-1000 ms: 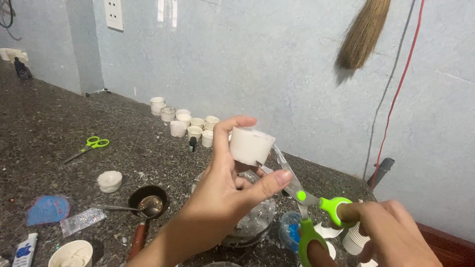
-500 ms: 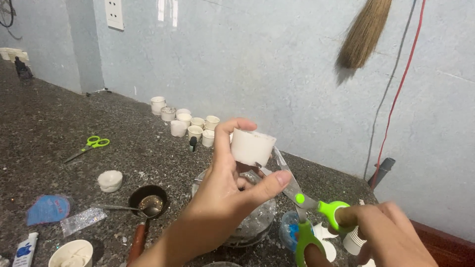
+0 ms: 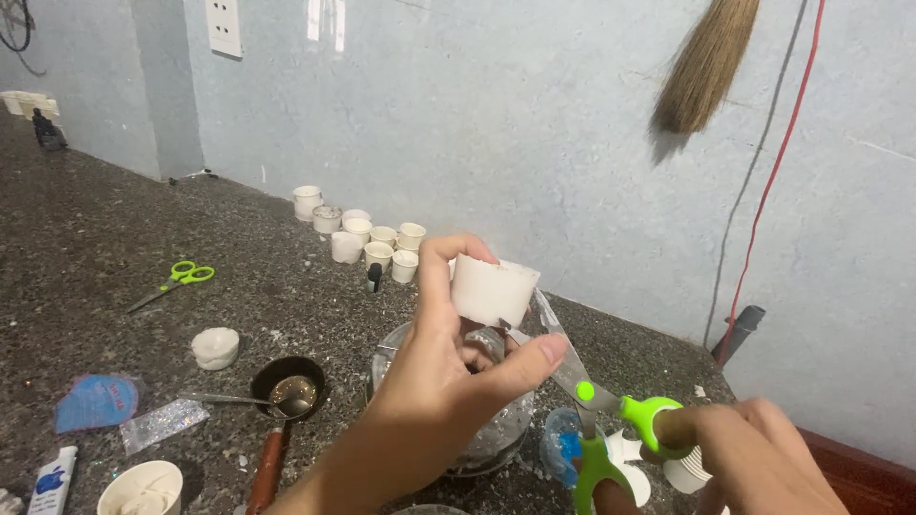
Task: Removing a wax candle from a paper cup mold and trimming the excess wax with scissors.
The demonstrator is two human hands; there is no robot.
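My right hand (image 3: 754, 458) sits nearest me, low at the near right, its fingers threaded through the green handles of a pair of scissors (image 3: 596, 420) and closed on them. The blades run up and left, slightly parted, to the underside of the small white cup (image 3: 491, 289). My left hand (image 3: 448, 381) holds that cup just ahead: the fingers clamp it, the forefinger curled over the far rim and the thumb pressing from below beside the blades. The cup hangs above the desk (image 3: 114, 238), over a clear glass bowl (image 3: 496, 439) that my hand partly hides.

Left of the bowl lies a small dark pan with a wooden handle (image 3: 281, 401), a spoon resting in it. Toward the near left corner are a white cup (image 3: 141, 488), a glitter packet (image 3: 162, 424) and a blue packet (image 3: 95, 401). Farther out a white lump (image 3: 216, 347) and a second pair of green scissors (image 3: 176, 281) lie well apart. At the far edge, against the wall, stands a cluster of small white cups (image 3: 367, 238).
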